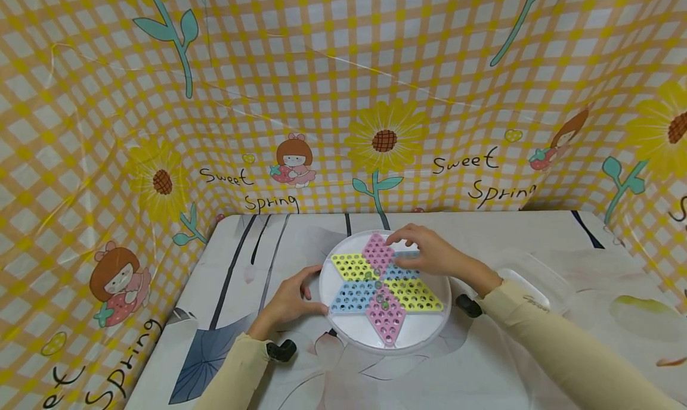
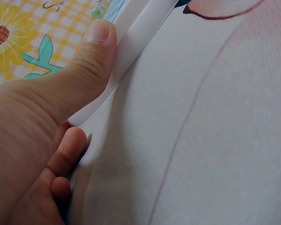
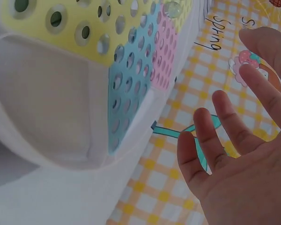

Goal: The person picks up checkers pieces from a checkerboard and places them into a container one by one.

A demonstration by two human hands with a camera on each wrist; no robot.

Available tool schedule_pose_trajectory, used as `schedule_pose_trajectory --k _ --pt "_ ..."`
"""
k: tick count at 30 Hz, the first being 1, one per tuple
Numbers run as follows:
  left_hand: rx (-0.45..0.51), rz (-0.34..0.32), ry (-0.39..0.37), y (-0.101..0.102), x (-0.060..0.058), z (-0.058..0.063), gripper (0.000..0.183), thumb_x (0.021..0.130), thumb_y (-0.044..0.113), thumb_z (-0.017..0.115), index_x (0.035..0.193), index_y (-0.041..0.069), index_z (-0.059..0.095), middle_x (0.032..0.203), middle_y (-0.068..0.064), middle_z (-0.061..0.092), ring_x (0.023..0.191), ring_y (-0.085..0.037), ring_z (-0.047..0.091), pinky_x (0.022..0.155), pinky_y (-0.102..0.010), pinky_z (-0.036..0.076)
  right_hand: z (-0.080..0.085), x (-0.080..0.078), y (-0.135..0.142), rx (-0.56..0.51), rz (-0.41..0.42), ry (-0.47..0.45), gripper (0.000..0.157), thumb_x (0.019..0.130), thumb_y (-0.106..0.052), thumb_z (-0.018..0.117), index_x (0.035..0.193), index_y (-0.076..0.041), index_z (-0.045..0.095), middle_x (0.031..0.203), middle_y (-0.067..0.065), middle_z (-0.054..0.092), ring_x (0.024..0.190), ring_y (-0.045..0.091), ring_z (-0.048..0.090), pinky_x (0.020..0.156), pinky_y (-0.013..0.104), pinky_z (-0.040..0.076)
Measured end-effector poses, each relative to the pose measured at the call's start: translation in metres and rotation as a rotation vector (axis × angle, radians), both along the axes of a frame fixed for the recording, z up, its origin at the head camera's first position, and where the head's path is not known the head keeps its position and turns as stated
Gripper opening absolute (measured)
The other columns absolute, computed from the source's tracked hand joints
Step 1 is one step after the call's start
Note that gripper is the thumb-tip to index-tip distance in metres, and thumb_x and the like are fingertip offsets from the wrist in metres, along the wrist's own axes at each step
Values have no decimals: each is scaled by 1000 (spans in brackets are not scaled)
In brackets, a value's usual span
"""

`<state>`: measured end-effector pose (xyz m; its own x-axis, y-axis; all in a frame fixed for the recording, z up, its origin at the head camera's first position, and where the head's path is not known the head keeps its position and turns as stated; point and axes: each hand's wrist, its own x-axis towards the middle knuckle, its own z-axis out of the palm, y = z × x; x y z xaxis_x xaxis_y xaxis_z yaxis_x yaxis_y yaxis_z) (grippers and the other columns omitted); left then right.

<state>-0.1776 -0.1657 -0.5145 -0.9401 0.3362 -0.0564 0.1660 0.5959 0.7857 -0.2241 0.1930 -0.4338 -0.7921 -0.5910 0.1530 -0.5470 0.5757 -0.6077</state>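
A round white Chinese checkers board [image 1: 351, 329] lies on the table, with a star of pink, yellow and blue hole-filled points. Several clear marbles with green swirls, such as this marble [image 1: 385, 306], sit around the star's centre and lower pink point. My left hand [image 1: 292, 297] grips the board's left rim; in the left wrist view its thumb [image 2: 91, 51] lies on top, with the fingers lower at the edge. Over the upper right of the board hovers my right hand [image 1: 429, 252]. In the right wrist view its spread, slightly bent fingers [image 3: 227, 124] hold nothing.
A clear plastic container or lid [image 1: 558, 279] lies right of the board, partly behind the right forearm. The table has a printed floral cover [image 1: 300, 362]. A yellow checked cloth [image 1: 333, 70] hangs at the back and both sides.
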Motion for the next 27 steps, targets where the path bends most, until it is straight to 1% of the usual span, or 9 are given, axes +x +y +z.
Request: schedule_pose_trajectory --k 4,8,12,17,24,27 --pt "5 -1 5 0 0 -1 95 70 27 97 152 20 49 81 -2 55 73 -15 47 71 -31 41 -7 -5 -5 31 23 -40 40 90 -14 79 128 -8 68 124 15 65 109 39 59 90 58 52" --pt "5 -3 8 -1 0 -1 95 70 27 97 152 20 49 81 -2 55 73 -15 47 70 -30 41 -12 -9 -10 44 25 -94 41 90 -16 80 128 -9 69 123 15 64 108 37 59 90 55 53" --pt "5 -2 9 -1 0 -1 95 70 27 97 152 20 50 81 -2 55 73 -15 47 70 -30 41 -17 -13 -15 49 24 -146 41 89 -16 81 128 -10 70 122 15 62 110 36 58 93 54 52" --pt "3 -5 16 -1 0 -2 95 70 28 97 152 20 50 81 -1 55 72 -15 47 71 -30 41 -23 -17 -20 64 38 -161 38 88 -16 82 125 -11 72 117 15 60 107 34 56 93 53 51" --pt "5 -4 17 -1 0 -2 95 70 27 97 152 19 49 81 -1 55 72 -15 47 70 -30 41 -31 -23 -25 119 34 -203 32 87 -20 84 118 -21 75 116 12 57 109 31 51 93 49 46" --pt "5 -2 15 -1 0 -1 95 70 28 97 152 20 49 81 -2 55 73 -15 47 70 -31 41 -32 -24 -27 127 42 -206 28 86 -20 84 113 -22 76 114 11 57 108 30 49 93 48 43"
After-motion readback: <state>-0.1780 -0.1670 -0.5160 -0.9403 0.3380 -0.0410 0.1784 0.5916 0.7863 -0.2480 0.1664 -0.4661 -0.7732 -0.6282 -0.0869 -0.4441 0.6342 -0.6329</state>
